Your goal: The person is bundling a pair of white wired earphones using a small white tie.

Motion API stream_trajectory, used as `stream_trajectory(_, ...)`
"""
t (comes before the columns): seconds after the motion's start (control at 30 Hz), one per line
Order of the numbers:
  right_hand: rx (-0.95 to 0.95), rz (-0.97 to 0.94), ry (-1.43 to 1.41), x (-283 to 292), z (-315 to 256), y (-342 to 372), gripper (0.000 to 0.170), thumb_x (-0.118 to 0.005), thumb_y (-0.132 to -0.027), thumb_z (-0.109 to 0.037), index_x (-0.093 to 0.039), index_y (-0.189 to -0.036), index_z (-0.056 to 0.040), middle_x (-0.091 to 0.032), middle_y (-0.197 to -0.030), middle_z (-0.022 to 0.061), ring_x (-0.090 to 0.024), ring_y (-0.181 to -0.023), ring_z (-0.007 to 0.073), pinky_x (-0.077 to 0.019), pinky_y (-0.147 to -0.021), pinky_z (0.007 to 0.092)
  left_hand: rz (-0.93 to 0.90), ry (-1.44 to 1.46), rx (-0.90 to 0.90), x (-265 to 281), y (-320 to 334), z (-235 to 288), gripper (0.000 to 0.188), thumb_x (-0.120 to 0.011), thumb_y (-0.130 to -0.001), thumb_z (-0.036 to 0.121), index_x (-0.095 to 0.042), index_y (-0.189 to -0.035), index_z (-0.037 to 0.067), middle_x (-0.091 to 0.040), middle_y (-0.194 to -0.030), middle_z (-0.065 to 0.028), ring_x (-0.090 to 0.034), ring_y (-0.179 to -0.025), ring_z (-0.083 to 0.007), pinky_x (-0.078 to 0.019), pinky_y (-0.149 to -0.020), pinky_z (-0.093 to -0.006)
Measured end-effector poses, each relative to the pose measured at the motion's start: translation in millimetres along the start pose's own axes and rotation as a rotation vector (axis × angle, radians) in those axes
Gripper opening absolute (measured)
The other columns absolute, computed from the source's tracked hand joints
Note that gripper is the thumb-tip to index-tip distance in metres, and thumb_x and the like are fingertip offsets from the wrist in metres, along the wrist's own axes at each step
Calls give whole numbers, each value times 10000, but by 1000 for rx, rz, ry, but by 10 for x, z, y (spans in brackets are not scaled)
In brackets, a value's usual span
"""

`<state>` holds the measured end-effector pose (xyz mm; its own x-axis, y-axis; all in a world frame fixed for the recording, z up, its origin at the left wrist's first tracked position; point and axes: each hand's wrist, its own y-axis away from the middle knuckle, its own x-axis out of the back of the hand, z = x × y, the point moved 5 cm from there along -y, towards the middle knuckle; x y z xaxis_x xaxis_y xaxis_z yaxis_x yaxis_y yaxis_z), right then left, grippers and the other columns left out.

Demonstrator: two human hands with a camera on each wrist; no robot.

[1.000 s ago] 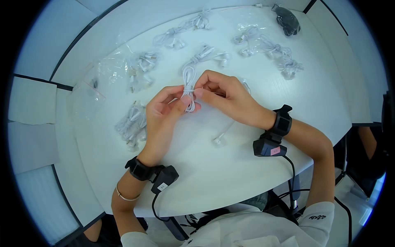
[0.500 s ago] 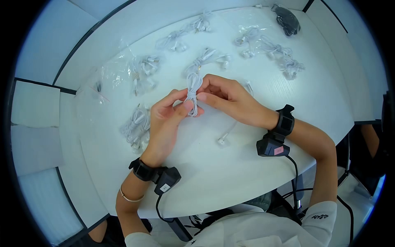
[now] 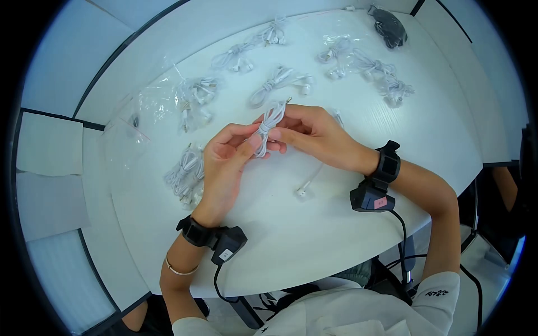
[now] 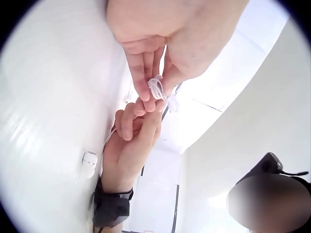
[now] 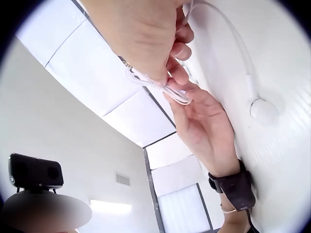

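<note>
A wound bundle of white earphone cable, wrapped round its middle, is held up between both hands over the table. Its metal plug sticks out at the top. My left hand pinches the lower loops between thumb and fingers. Thumb and fingers of my right hand pinch the bundle near the wrapped middle. In the left wrist view the loops show between the left thumb and fingers. A white earbud lies below the right hand, its thin cord running up behind that hand.
Several coiled white earphones lie about the white table, among them one coil just beyond the hands and a pile left of the left hand. Clear plastic bags lie at the left. A dark bagged item is at the back right.
The bundle has tilted to the right, and its plug now points up and right. Both hands have shifted slightly and keep hold of it.
</note>
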<state>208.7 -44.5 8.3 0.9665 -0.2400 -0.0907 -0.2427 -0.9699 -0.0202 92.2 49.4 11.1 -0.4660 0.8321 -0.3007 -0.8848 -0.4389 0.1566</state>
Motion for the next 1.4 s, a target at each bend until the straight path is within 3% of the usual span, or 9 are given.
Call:
stream_trajectory(0.03, 24, 33, -3, 8, 7, -2, 191, -576, -902, -178, -554, -897, 12, -567, -712, 31, -539, -648, 67, -400, -557, 205, -4, 9, -5, -2, -1, -1, 185, -559, -892, 98, -548, -1064, 29, -640, -973, -88, -622, -864, -169, -463, -772, -281)
stream_trajectory(0.2, 25, 76, 10, 30, -17, 3, 200, -588, -894, -176, -549, -843, 14, -559, -685, 27, -524, -618, 60, -389, -535, 204, -7, -44, -96, -37, 10, 17, 253, -599, -865, 97, -537, -1089, -1, -603, -1091, -112, -589, -971, -182, -446, -857, -314)
stream_trajectory(0.33, 8, 79, 48, 33, -23, 13, 217, -601, -886, -186, -543, -816, 10, -548, -651, 19, -498, -592, 53, -371, -515, 211, 10, -262, -261, 14, -19, 29, 250, -650, -815, 22, -571, -1046, -30, -562, -1168, -109, -542, -1036, -148, -424, -899, -292)
stream_trajectory(0.43, 3, 89, 105, 36, -19, 11, 219, -610, -880, -193, -540, -819, 6, -541, -636, 13, -472, -572, 50, -358, -502, 217, 25, -314, -221, 29, -16, 23, 254, -654, -818, 35, -573, -1049, -37, -582, -1100, -89, -555, -983, -141, -434, -871, -289)
stream_trajectory(0.53, -57, 48, 117, 28, -39, 10, 191, -587, -896, -153, -569, -1006, 2, -573, -734, -5, -521, -651, 50, -418, -603, 194, 43, -253, -171, -6, 5, 36, 254, -646, -825, 36, -571, -1053, -47, -595, -1076, -93, -569, -960, -143, -447, -857, -291)
stream_trajectory(0.63, -76, 85, 143, 49, -51, 6, 157, -592, -894, -159, -559, -953, -17, -550, -710, -22, -504, -649, 29, -398, -592, 181, 63, -242, -157, -7, 4, 19, 265, -629, -840, 41, -555, -1075, -59, -617, -1023, -113, -598, -917, -149, -465, -827, -278)
stream_trajectory(0.73, -5, 112, 112, 49, -21, -16, 188, -619, -870, -178, -540, -828, -13, -522, -624, -9, -437, -558, 42, -342, -498, 207, 82, -223, -106, -5, 10, 14, 267, -610, -855, 53, -542, -1083, -68, -641, -947, -118, -611, -903, -150, -473, -816, -270)
stream_trajectory(0.9, 15, 61, 51, 16, -5, -14, 161, -584, -890, -161, -560, -878, -2, -516, -645, -11, -439, -589, 37, -358, -537, 202, 81, -165, -59, 0, 21, 0, 258, -561, -881, 86, -549, -1101, -48, -628, -987, -81, -607, -902, -147, -446, -835, -262)
stream_trajectory(1.4, 47, 53, 22, -2, -46, -2, 114, -564, -894, -117, -513, -895, -15, -575, -727, 18, -511, -670, 53, -400, -596, 211, 43, -118, -52, -13, 11, 18, 224, -487, -900, 99, -550, -1065, -38, -640, -928, -116, -633, -837, -209, -459, -756, -288)
